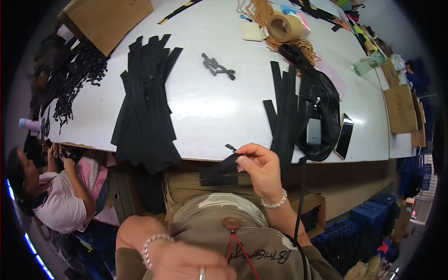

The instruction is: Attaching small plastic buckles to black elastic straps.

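My right hand (pixel 261 170) pinches a folded black zipper strip (pixel 217 171) between thumb and forefinger, just off the table's front edge. A small dark pull tab (pixel 230 147) sticks out above those fingertips. My left hand (pixel 191 259) is low over my lap, apart from the strip; its fingers are smeared by motion. On the white table (pixel 219 121), a thick bundle of black strips (pixel 147 102) hangs over the edge at left. A smaller bundle of black strips (pixel 283 112) rests right of centre. Farther back lie several small dark zipper sliders (pixel 217 66).
At right are a black bag (pixel 322 88), a grey device (pixel 314 131), a phone (pixel 344 136) and a bottle (pixel 368 64). Tan tape (pixel 284 28) sits at the back. A cardboard box (pixel 105 23) and black cords (pixel 79 74) are at left; a person (pixel 65 196) sits there.
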Motion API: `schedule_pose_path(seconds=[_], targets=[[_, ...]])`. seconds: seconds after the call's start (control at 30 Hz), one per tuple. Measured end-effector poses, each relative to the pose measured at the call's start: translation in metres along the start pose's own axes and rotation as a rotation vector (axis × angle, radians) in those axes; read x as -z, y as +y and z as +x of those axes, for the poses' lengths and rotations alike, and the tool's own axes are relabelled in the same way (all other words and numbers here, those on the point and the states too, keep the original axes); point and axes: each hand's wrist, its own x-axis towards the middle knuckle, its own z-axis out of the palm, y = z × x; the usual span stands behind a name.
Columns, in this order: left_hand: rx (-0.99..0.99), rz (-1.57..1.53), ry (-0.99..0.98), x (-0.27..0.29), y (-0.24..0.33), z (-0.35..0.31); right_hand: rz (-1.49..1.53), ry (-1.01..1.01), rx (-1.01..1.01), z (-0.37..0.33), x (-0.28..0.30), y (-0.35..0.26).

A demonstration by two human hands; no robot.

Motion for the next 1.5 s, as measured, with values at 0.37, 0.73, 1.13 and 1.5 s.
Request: schedule_pose_path(seconds=[0.37,0.73,1.13,1.5], targets=[[0.052,0.271,-0.051,-0.019,0.000,0.055,0.005,-0.019,-0.064,-0.008,0.001,0.006],[0.136,-0.616,0.100,-0.013,-0.031,0.019,0.018,-0.007,-0.096,-0.004,-0.001,0.005],[-0.333,-0.603,0.001,-0.036,-0.045,0.003,-0.046,-0.031,-0.064,-0.003,-0.004,0.003],[-0.208,0.330,0.017,0.011,0.001,-0.003,0.022,-0.069,-0.072,0.000,0.001,0.002]])
